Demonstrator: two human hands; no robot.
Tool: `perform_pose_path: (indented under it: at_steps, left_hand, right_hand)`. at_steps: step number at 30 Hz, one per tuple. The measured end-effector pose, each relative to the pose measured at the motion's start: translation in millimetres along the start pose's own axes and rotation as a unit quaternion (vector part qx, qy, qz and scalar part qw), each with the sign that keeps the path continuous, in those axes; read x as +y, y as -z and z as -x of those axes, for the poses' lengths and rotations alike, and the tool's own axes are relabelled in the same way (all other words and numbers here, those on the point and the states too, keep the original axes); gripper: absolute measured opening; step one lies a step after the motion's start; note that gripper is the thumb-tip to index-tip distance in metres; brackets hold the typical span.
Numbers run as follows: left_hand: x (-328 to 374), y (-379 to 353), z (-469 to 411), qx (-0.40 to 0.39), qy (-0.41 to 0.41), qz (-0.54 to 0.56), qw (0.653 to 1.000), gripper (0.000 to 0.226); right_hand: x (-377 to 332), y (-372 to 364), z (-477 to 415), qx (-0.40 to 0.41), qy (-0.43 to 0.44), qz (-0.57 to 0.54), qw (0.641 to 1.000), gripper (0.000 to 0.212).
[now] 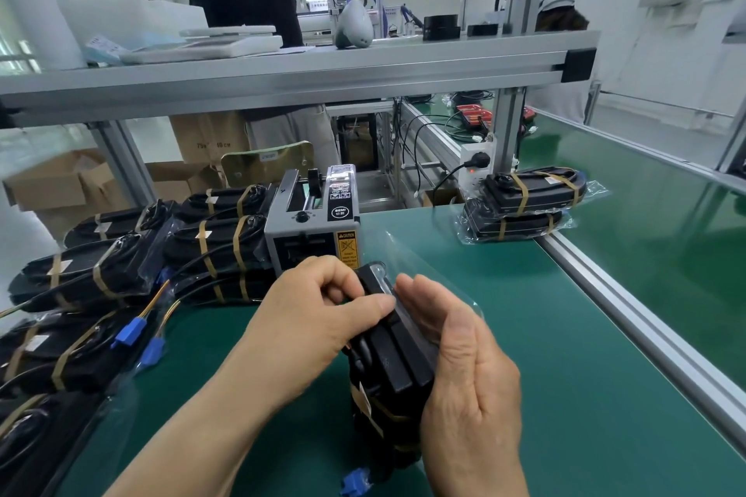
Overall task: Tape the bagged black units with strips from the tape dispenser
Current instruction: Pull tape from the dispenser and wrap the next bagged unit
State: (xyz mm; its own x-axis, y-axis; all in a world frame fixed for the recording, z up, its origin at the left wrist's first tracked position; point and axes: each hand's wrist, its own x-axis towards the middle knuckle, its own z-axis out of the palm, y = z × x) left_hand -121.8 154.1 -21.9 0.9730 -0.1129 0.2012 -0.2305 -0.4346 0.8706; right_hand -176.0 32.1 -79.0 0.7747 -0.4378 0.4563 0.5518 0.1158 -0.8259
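On the green mat (565,335), the clear-bagged black unit (393,355) points at the grey boxy tape dispenser (313,222), left hand (315,319) pinching the end nearest it, right hand (456,367) flat alongside.

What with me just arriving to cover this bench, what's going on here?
A person's left hand pinches the top of a bagged black unit, upright over the green mat, while the right hand steadies its side. The tape dispenser sits just behind. Taped units lie piled on the left; two more are stacked on the right.
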Motion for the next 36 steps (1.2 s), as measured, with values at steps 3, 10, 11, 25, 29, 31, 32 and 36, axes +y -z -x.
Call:
perform_pose_path:
  at_steps: [3, 10, 11, 25, 29, 31, 32, 36]
  left_hand:
    - [-6, -8, 3, 0.041, 0.004, 0.015, 0.999, 0.034]
    - [-11, -5, 7, -0.039, 0.024, 0.048, 0.998, 0.050]
    - [-11, -4, 7, -0.039, 0.026, 0.063, 0.997, 0.046]
    - [-24, -19, 15, 0.017, -0.001, 0.241, 0.970, 0.022]
    - [-23, -15, -7, 0.085, -0.087, 0.146, 0.982, 0.029]
    - [-28, -16, -11, 0.111, -0.148, 0.095, 0.978, 0.032]
    - [-35, -17, -11, 0.118, -0.170, 0.081, 0.975, 0.034]
    - [-72, -26, 8, 0.118, -0.178, 0.092, 0.973, 0.044]
  right_hand:
    - [1, -2, 0, -0.003, 0.005, 0.011, 1.000, 0.042]
    - [2, 0, 0, 0.003, -0.001, 0.002, 1.000, 0.038]
    - [2, 0, 0, 0.004, -0.003, 0.001, 1.000, 0.037]
    - [12, -4, -1, -0.010, 0.012, 0.002, 1.000, 0.044]
    - [23, -12, -25, -0.061, 0.008, -0.070, 0.996, 0.043]
    - [25, -11, -37, -0.093, -0.004, -0.091, 0.991, 0.040]
    - [26, -8, -41, -0.116, -0.017, -0.098, 0.988, 0.039]
    - [23, 13, -32, -0.173, -0.085, -0.008, 0.981, 0.045]
